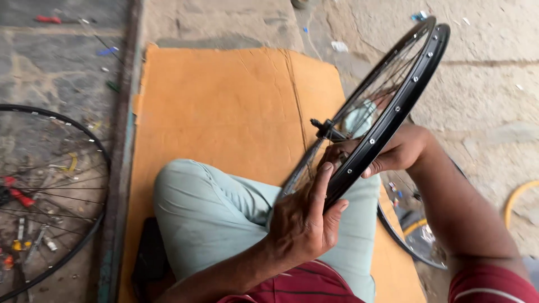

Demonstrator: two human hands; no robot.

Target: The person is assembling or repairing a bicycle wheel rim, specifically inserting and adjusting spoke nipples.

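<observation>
Black rim: the bicycle wheel (393,106) stands nearly upright over my lap, tilted away to the far right, its spokes meeting at the hub axle (324,128).
Left hand: my left hand (306,221) wraps the near part of the rim, fingers curled behind it and thumb lying up along its inner face.
Right hand: my right hand (393,151) closes around the rim just above the left one, fingers reaching in among the spokes; I cannot tell whether they pinch a spoke.
Seat: I sit on an orange cardboard sheet (224,106) laid on the stone floor, my knee in pale green trousers (213,207) near its middle.
Left edge of the sheet: a second wheel (84,140) lies flat on the ground, ringing scattered small tools (22,230) and bits.
Right edge: a third rim (404,241) lies under my right arm, and a yellow hose (516,196) curves beyond it.
</observation>
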